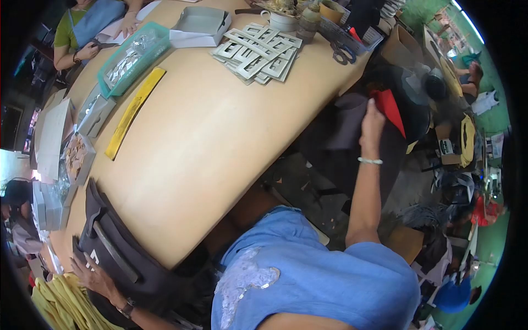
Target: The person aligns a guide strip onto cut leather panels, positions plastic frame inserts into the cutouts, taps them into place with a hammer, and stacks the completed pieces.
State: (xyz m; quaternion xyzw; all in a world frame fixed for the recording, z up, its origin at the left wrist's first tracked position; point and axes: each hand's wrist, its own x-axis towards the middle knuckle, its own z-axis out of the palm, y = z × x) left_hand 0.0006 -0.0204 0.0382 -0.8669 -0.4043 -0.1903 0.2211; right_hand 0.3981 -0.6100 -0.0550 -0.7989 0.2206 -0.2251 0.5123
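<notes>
At the lower left, my left hand (98, 278) lies on a dark folded cloth piece (124, 250) with a strap and a white mark, its fingers apart. Over on the right, my right hand (372, 124) is closed on the edge of a large dark cloth (341, 129), which hangs beside the table. A red piece (389, 110) shows right by its fingers. The fingertips of my right hand are partly hidden.
The tan table (181, 126) bears a yellow strip (135, 113), a teal basket (135, 58), stacked stencil-like plates (258, 52) and scissors (344, 54). Yellow cloth (66, 302) lies at the lower left. Another person's hand (127, 25) is at the far edge.
</notes>
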